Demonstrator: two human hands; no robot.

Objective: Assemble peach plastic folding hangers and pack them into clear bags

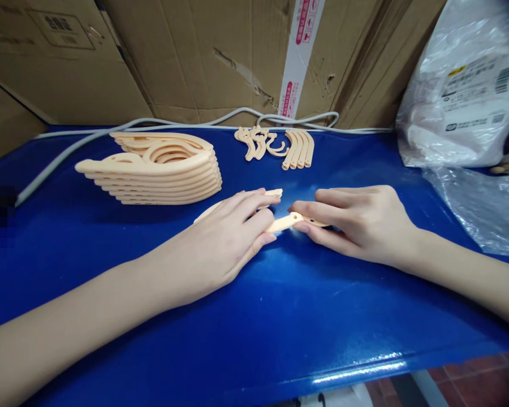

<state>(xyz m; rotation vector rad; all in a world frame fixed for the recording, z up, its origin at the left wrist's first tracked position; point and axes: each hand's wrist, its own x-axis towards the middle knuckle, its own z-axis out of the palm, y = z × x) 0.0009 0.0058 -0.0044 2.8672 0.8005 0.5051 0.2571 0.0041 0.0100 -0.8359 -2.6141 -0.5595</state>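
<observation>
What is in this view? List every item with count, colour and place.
Stacked plastic pieces: one stack, peach, table left.
Curved small parts: two clusters, peach, table rear centre.
Cable: one, pale grey, along the table's rear edge.
Cardboard boxes: several, brown, behind the table.
Plastic bag: one, white with labels, rear right.
Clear film: one, transparent, table right.
Table: one, blue, under everything.
Held part: one, peach, centre, between both hands.
Left hand: fingers pinching the held part.
Right hand: fingers pinching its other end.

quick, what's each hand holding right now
left hand: closed on the peach plastic piece
right hand: closed, pinching the same piece's other end
</observation>
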